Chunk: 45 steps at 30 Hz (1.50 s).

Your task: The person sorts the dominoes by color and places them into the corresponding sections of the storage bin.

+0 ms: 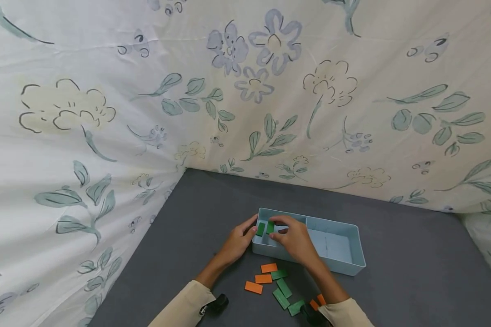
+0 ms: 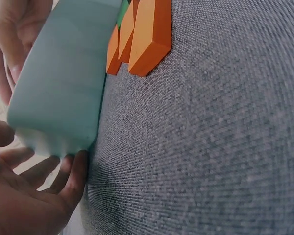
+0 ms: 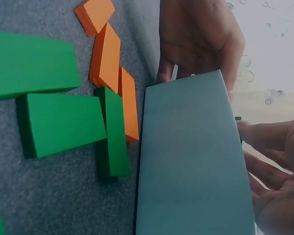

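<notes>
My left hand (image 1: 236,242) holds the left end of a light blue divided box (image 1: 343,267), fingers along the outer end wall and thumb near the front corner. In the left wrist view, those fingertips touch the box's end (image 2: 54,142) low down. Over the left compartment, my right hand (image 1: 296,238) pinches a green block (image 1: 270,227) between thumb and fingers. Another green block (image 1: 260,229) stands inside at the left end, close to the left thumb. From the right wrist, the box's front wall (image 3: 191,156) hides most of the inside.
In front of the box lie orange blocks (image 1: 263,279) and several green blocks (image 1: 281,299) on the dark grey cloth surface (image 1: 212,200). More orange blocks (image 1: 314,304) lie by the right wrist, partly hidden. A floral cloth (image 1: 270,113) hangs behind and at the left.
</notes>
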Available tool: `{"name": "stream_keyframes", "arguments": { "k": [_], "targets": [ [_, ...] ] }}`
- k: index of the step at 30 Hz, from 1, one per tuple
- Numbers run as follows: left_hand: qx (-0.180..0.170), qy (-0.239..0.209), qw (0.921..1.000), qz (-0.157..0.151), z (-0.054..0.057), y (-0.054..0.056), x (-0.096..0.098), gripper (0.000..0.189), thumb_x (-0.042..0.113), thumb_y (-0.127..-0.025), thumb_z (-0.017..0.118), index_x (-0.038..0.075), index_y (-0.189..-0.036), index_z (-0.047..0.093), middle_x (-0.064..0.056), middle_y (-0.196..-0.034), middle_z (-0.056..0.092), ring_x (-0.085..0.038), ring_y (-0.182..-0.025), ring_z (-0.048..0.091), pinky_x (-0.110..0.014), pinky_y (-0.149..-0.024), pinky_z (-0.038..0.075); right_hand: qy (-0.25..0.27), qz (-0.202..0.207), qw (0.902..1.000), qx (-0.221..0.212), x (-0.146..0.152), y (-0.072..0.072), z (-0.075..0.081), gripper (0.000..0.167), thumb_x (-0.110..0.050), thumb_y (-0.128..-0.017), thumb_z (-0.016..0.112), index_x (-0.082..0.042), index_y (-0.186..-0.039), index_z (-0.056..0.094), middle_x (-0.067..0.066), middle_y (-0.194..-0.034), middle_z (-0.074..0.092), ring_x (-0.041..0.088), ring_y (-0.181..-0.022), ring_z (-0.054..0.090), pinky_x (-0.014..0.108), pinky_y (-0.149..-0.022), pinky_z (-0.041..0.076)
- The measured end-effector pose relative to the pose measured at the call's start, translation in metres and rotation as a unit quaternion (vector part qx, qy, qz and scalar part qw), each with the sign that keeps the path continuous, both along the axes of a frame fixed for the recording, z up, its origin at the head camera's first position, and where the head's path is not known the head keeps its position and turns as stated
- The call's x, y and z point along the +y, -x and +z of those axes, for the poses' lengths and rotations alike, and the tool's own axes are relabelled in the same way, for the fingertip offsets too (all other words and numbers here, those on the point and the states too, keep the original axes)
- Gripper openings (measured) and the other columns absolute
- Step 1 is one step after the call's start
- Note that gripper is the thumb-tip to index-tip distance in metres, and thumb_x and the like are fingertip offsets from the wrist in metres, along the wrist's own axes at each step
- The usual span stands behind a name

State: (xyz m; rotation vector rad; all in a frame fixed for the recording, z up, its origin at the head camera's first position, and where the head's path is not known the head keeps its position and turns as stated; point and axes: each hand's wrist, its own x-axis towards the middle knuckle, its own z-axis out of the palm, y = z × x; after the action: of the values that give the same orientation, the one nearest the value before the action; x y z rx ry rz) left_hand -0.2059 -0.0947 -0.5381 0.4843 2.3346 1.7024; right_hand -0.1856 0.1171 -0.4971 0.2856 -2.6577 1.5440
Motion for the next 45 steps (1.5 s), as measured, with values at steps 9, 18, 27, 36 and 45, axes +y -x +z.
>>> {"name": "stream_keyframes", "arguments": {
  "k": [9, 18, 27, 36, 45],
  "targets": [
    [-0.008, 0.003, 1.0000, -0.004, 0.002, -0.001, 0.001, 0.054, 0.027, -0.116, 0.047, 0.012, -0.167, 0.036, -0.010, -0.172, 0.033, -0.032, -0.160, 0.027, -0.058, -0.128, 0.026, -0.011, 0.006, 0.9997, -0.021, -0.002, 0.010, -0.004, 0.046, 0.003, -0.088, 0.083, -0.003, -0.132, 0.072, 0.016, -0.130, 0.072, 0.040, -0.112, 0.073, 0.045, -0.085, 0.065],
    [-0.005, -0.011, 0.9999, -0.001, 0.003, -0.001, 0.002, 0.053, 0.025, -0.116, 0.049, 0.013, -0.166, 0.037, -0.010, -0.171, 0.034, -0.032, -0.160, 0.028, -0.059, -0.128, 0.025, -0.028, 0.018, 0.9990, -0.030, -0.003, 0.018, -0.008, 0.044, 0.006, -0.087, 0.083, 0.000, -0.128, 0.073, 0.017, -0.126, 0.072, 0.039, -0.114, 0.072, 0.046, -0.086, 0.064],
    [0.001, -0.012, 0.9999, -0.012, 0.001, -0.001, 0.002, 0.055, 0.028, -0.116, 0.047, 0.013, -0.167, 0.034, -0.010, -0.171, 0.034, -0.031, -0.160, 0.029, -0.056, -0.127, 0.028, -0.060, 0.030, 0.9974, -0.027, -0.006, 0.022, -0.013, 0.044, 0.008, -0.085, 0.084, 0.003, -0.127, 0.073, 0.019, -0.121, 0.074, 0.038, -0.107, 0.074, 0.046, -0.081, 0.064],
    [-0.002, -0.023, 0.9996, -0.014, 0.001, -0.002, 0.001, 0.054, 0.020, -0.116, 0.046, 0.011, -0.168, 0.032, -0.011, -0.172, 0.033, -0.031, -0.160, 0.028, -0.057, -0.128, 0.027, -0.052, 0.030, 0.9978, -0.029, -0.006, 0.023, -0.018, 0.044, 0.008, -0.088, 0.082, 0.000, -0.130, 0.072, 0.021, -0.132, 0.070, 0.042, -0.114, 0.072, 0.047, -0.082, 0.064],
    [-0.001, -0.017, 0.9997, -0.015, -0.003, 0.000, -0.001, 0.054, 0.020, -0.117, 0.045, 0.010, -0.168, 0.032, -0.012, -0.172, 0.032, -0.033, -0.160, 0.027, -0.059, -0.127, 0.028, -0.046, 0.022, 0.9986, -0.012, -0.002, 0.016, -0.014, 0.043, 0.002, -0.090, 0.083, -0.001, -0.131, 0.072, 0.016, -0.133, 0.071, 0.038, -0.113, 0.073, 0.048, -0.084, 0.064]
  ]
}}
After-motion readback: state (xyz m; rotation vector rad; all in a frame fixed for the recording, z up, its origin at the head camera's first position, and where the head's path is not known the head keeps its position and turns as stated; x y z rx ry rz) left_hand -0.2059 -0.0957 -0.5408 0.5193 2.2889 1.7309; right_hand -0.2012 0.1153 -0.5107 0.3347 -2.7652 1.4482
